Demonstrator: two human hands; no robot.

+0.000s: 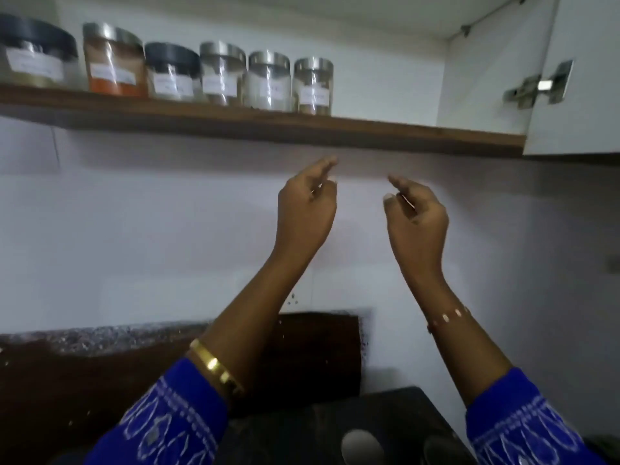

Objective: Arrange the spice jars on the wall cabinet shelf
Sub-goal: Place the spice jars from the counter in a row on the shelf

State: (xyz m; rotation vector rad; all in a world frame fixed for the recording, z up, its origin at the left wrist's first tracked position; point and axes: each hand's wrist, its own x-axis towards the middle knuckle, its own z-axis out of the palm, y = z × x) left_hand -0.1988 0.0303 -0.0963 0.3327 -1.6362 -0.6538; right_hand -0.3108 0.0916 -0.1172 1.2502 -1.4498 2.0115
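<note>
both hands (360,209) empty, fingers loosely curled, below shelf (369,134); six jars (208,75) lined up

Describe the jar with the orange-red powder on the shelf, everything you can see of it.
The clear jar of orange-red powder has a round brushed-metal lid and a white paper label on its front, its print too blurred to read. Powder fills most of it, browner above, brighter orange below. It stands upright on the brown wooden shelf, second from the left in the row, close between two black-lidded jars; whether it touches them I cannot tell. Neither hand touches it.
</note>
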